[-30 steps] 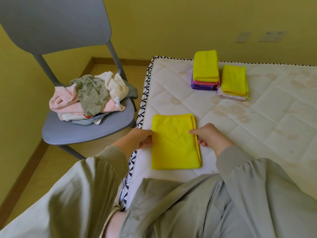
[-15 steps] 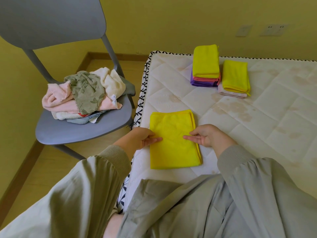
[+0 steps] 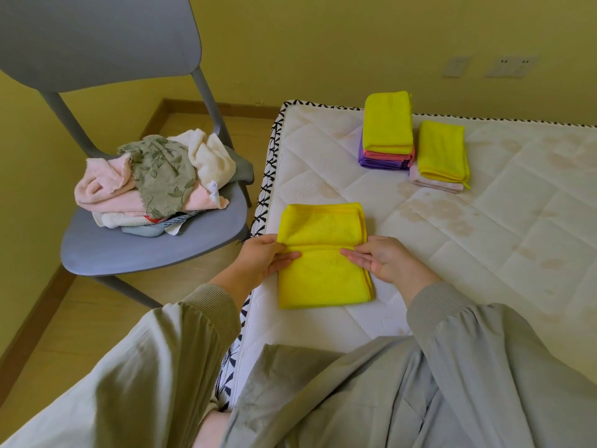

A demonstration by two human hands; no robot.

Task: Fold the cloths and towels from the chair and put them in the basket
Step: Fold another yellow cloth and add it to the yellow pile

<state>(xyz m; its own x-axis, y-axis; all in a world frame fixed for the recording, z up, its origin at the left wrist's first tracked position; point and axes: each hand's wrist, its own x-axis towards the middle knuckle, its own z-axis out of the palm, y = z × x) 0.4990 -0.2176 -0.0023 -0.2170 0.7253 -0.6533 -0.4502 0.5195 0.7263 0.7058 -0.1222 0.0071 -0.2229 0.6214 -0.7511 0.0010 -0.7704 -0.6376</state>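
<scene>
A folded yellow cloth (image 3: pixel 323 273) lies on the mattress (image 3: pixel 484 240) near its left edge, with a crease across its middle. My left hand (image 3: pixel 263 258) pinches the cloth's left side at the crease, fingers pointing inward over the cloth. My right hand (image 3: pixel 386 263) pinches the right side at the same line, its fingers stretched over the cloth. On the grey chair (image 3: pixel 106 253) to the left lies a heap of unfolded towels (image 3: pixel 155 179), pink, cream and green leaf-patterned. No basket is in view.
At the mattress's far edge stand two folded stacks: a taller stack (image 3: pixel 387 130) of yellow on pink and purple cloths, and a lower stack (image 3: pixel 441 153) of yellow on a pale pink cloth. A yellow wall runs behind. Wooden floor lies between chair and mattress.
Both hands moved from the cloth's side edges inward over its middle. A crease has formed across the cloth, and its far half has bunched up slightly.
</scene>
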